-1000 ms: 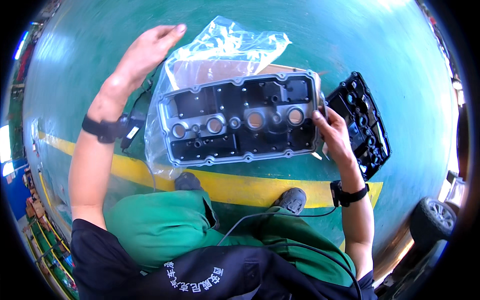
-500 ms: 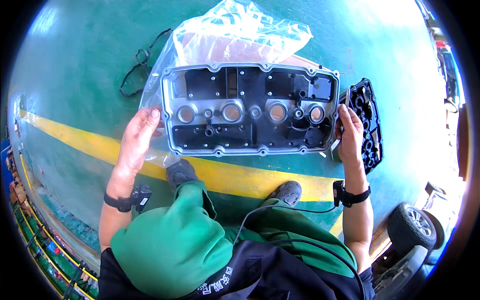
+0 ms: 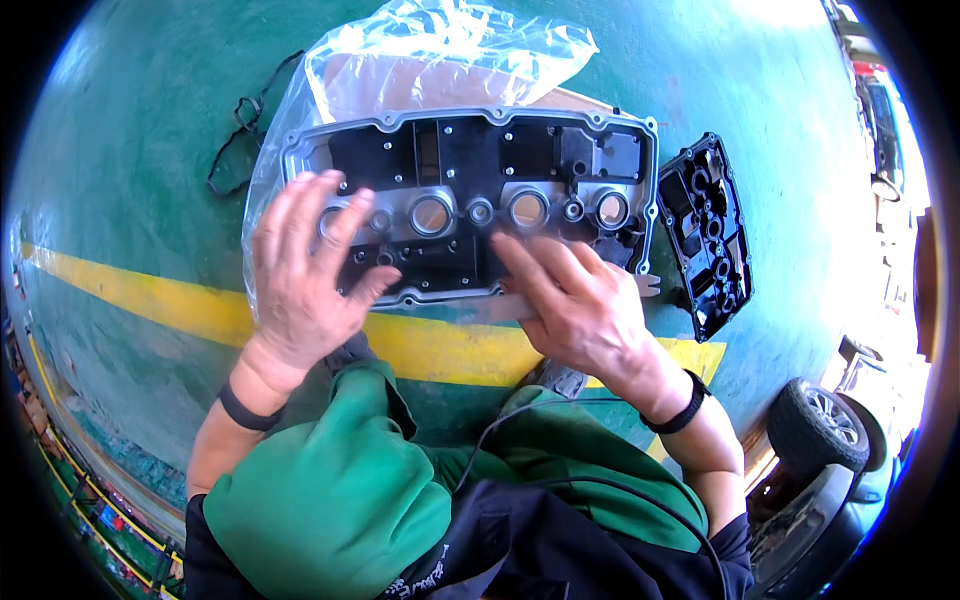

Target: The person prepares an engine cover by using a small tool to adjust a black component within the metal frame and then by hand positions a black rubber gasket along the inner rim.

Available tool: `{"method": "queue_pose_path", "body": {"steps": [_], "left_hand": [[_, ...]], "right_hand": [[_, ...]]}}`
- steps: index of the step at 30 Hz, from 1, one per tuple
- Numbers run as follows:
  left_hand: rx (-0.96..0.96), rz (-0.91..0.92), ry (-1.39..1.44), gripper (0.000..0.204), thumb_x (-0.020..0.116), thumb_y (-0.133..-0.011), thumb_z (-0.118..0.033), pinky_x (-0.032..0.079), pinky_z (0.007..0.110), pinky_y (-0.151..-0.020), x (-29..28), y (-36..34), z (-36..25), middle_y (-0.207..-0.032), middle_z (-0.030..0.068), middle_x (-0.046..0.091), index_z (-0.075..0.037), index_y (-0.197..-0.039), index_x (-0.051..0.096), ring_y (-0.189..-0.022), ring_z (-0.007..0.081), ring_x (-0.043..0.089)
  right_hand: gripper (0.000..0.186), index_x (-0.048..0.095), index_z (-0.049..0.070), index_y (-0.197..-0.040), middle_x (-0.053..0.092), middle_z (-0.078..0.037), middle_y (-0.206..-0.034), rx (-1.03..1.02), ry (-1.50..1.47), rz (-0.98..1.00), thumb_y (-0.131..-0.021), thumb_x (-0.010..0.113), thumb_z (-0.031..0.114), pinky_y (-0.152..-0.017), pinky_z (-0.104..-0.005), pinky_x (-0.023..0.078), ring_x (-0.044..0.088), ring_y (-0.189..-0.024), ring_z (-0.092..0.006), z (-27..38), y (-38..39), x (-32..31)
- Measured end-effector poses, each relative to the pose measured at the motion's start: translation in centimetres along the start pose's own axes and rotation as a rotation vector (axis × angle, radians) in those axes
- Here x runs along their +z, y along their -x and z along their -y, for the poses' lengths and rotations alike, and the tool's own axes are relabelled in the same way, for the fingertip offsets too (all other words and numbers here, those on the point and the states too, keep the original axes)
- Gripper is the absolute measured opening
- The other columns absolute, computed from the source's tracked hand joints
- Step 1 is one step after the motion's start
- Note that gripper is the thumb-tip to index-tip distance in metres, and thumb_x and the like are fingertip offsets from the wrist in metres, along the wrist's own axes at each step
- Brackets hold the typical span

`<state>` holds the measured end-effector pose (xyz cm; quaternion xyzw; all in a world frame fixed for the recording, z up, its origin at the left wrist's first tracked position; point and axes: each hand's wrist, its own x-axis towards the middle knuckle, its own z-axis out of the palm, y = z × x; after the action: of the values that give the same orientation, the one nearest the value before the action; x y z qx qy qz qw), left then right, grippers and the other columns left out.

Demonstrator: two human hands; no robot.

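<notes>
Silver-and-black rectangular metal cover, long axis nine-to-three | left hand over nine-o'clock end, fingers spread | right hand nearer centre, six-o'clock edge; if pinching grey flat metal strip, cannot tell

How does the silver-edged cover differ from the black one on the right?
The silver-edged cover mixes silver and black; the black cover looks all black. The silver-edged cover appears larger and runs crosswise; the black cover appears smaller and slants steeply in view. Both are long, with round openings.
</notes>
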<state>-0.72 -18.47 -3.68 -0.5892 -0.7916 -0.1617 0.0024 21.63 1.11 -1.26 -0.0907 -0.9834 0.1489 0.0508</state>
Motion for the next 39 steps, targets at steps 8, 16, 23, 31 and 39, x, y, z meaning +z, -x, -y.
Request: {"method": "queue_pose_path", "body": {"steps": [8, 16, 23, 31, 39], "left_hand": [[0.167, 0.099, 0.19, 0.062, 0.08, -0.082, -0.033, 0.033, 0.049, -0.12, 3.0, -1.2, -3.1, -0.146, 0.0047, 0.059, -0.019, -0.14, 0.065, -0.139, 0.027, 0.05], [0.194, 0.091, 0.171, 0.066, 0.081, -0.076, -0.025, 0.036, 0.048, -0.118, 4.0, -1.5, -3.3, -0.146, 0.0043, 0.06, -0.019, -0.14, 0.066, -0.138, 0.0276, 0.051], [0.271, 0.096, 0.159, 0.069, 0.076, -0.075, -0.017, 0.033, 0.049, -0.12, 4.0, -1.8, -3.3, -0.151, 0.0006, 0.058, -0.02, -0.143, 0.064, -0.143, 0.0262, 0.048], [0.248, 0.207, 0.084, 0.05, 0.066, -0.098, -0.031, 0.03, 0.047, -0.123, 3.5, -2.1, -4.2, -0.153, 0.0019, 0.058, -0.017, -0.146, 0.062, -0.147, 0.0238, 0.047], [0.285, 0.183, 0.149, 0.053, 0.069, -0.092, -0.027, 0.033, 0.045, -0.12, 3.5, -3.8, -4.7, -0.148, 0.0038, 0.06, -0.018, -0.144, 0.064, -0.141, 0.0238, 0.052]], "right_hand": [[0.08, 0.054, 0.016, -0.149, 0.061, -0.002, -0.109, 0.077, 0.115, 0.216, -0.073, 0.077, 0.013, -0.061, -0.0314, 0.057, 0.06, -0.079, -0.02, -0.1, -0.5, 0.6], [0.063, 0.056, 0.013, -0.148, 0.057, -0.001, -0.097, 0.054, 0.154, 0.206, -0.086, 0.063, 0.018, -0.057, -0.0283, 0.054, 0.058, -0.077, -0.0168, -0.1, -0.7, 0.9], [0.059, 0.06, 0.008, -0.142, 0.057, -0.001, -0.1, 0.007, 0.102, 0.109, -0.083, 0.064, 0.017, -0.057, -0.0276, 0.054, 0.057, -0.077, -0.0167, -0.6, 0.1, 1.5], [0.046, 0.072, 0.003, -0.118, 0.068, -0.007, -0.102, 0.012, -0.005, -0.198, -0.072, 0.071, 0.007, -0.058, -0.0289, 0.054, 0.065, -0.071, -0.0156, -2.4, 3.3, 1.3], [0.061, 0.064, 0.012, -0.139, 0.062, -0.004, -0.105, 0.059, 0.05, -0.04, -0.078, 0.068, 0.009, -0.058, -0.0293, 0.055, 0.062, -0.076, -0.015, -2.3, 2.9, 0.9]]}}
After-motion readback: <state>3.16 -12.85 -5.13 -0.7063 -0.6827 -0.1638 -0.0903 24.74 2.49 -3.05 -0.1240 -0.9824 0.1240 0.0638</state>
